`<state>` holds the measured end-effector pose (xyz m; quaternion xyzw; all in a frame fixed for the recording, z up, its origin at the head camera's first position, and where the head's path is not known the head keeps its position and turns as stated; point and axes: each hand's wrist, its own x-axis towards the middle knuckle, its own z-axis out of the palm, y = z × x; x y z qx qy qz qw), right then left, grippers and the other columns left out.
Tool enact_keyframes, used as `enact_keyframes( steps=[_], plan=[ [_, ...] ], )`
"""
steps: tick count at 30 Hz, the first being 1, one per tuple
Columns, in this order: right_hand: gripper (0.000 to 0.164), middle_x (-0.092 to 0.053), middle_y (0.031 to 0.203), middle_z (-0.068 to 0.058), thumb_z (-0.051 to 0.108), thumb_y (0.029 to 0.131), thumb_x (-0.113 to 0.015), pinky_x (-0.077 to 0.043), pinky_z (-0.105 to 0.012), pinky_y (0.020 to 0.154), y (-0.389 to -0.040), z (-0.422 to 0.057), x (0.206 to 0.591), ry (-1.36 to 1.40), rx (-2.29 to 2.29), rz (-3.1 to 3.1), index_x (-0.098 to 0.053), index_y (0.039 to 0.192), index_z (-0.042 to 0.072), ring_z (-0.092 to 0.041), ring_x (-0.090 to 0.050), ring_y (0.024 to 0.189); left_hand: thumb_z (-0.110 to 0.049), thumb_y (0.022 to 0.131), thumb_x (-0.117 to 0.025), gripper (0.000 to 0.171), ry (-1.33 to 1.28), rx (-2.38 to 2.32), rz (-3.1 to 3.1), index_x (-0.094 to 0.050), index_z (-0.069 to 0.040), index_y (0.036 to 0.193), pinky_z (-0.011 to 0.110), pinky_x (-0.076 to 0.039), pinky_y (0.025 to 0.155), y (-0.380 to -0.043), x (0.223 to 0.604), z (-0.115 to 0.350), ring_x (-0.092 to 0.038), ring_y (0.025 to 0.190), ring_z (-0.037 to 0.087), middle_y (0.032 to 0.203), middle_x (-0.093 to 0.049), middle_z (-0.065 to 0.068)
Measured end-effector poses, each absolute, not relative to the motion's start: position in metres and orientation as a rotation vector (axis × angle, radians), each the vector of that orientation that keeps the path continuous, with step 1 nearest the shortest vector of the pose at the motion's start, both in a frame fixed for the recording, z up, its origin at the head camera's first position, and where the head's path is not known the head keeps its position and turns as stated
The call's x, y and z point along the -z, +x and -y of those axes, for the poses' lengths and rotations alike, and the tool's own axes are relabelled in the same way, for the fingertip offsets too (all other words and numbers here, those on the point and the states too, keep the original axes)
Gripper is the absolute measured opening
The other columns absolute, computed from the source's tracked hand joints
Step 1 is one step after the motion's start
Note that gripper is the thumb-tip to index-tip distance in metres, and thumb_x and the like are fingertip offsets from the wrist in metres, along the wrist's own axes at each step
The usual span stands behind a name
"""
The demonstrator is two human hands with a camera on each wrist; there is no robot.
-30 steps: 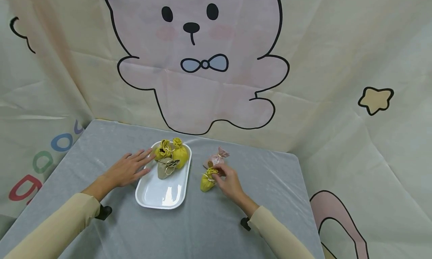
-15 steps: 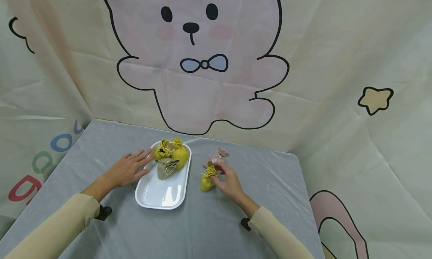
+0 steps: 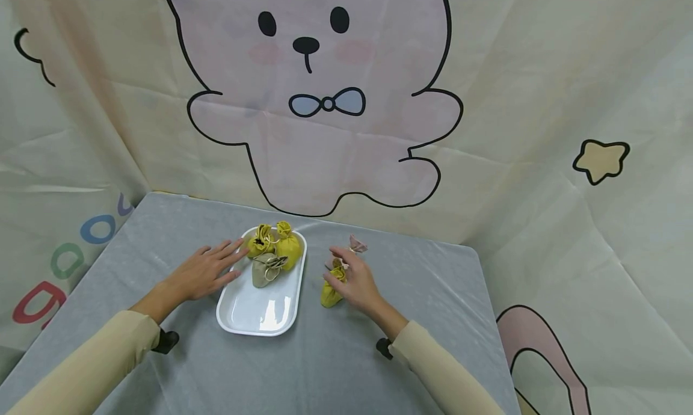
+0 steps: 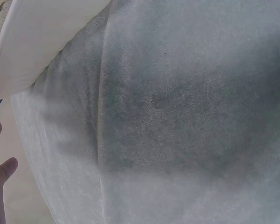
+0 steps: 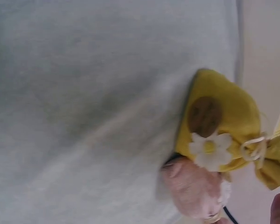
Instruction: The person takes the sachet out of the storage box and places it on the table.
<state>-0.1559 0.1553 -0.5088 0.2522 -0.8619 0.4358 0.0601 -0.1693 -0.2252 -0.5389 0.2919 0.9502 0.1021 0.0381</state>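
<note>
My left hand lies with straight, spread fingers at the left rim of a white tray; its fingertips show at the left wrist view's edge. Right of the tray, my right hand hovers over a yellow drawstring pouch, thumb and fingers parted around its tied neck. In the right wrist view this pouch carries a brown button and a white flower. A pink pouch lies against it, partly hidden by the right hand in the head view.
Two yellow pouches and a beige pouch sit in the tray's far half. A grey cloth covers the table. Behind it hangs a curtain printed with a bear.
My right hand has let go of the yellow pouch's neck, spread its fingers and shifted slightly left over it, covering more of the pink pouch. The left hand and tray have stayed still.
</note>
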Motion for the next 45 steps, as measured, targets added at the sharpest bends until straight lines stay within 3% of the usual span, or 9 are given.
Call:
enact_keyframes(
  steps=[16,23,30,45],
  plan=[
    [0.055,-0.06,0.138,-0.011,0.015,0.089,-0.077,-0.05,-0.04,0.098,-0.162,-0.107,0.486,0.741,-1.391,2.694,-0.055,0.139,0.008,-0.022,-0.059,0.124,-0.037,0.103,-0.054,0.061,0.903,-0.325,-2.923,-0.037,-0.012,0.155,0.066,-0.035,0.103,-0.17,0.542,0.226,-0.033,0.143,0.043,0.161,-0.03,0.015],
    [0.057,-0.058,0.137,-0.018,0.008,0.087,-0.077,-0.046,-0.039,0.103,-0.168,-0.089,0.488,0.76,-1.513,2.682,-0.053,0.137,-0.003,-0.029,-0.059,0.123,-0.037,0.102,-0.054,0.061,0.896,-0.342,-2.915,-0.036,-0.012,0.155,0.068,-0.034,0.104,-0.171,0.543,0.225,-0.032,0.143,0.043,0.161,-0.029,0.015],
    [0.061,-0.056,0.142,-0.009,0.011,0.087,-0.078,-0.045,-0.037,0.105,-0.166,-0.077,0.492,0.636,-1.585,2.802,-0.052,0.141,0.004,-0.023,-0.057,0.127,-0.038,0.102,-0.054,0.062,0.882,-0.332,-2.92,-0.036,-0.013,0.156,0.067,-0.033,0.104,-0.171,0.545,0.227,-0.033,0.142,0.043,0.161,-0.029,0.015],
    [0.055,-0.058,0.14,-0.008,0.012,0.09,-0.075,-0.044,-0.032,0.105,-0.173,-0.063,0.506,0.588,-1.581,2.9,-0.055,0.14,0.007,-0.019,-0.057,0.126,-0.039,0.102,-0.054,0.062,0.858,-0.341,-2.914,-0.035,-0.013,0.156,0.068,-0.033,0.104,-0.171,0.545,0.227,-0.033,0.143,0.043,0.161,-0.029,0.015]
  ],
)
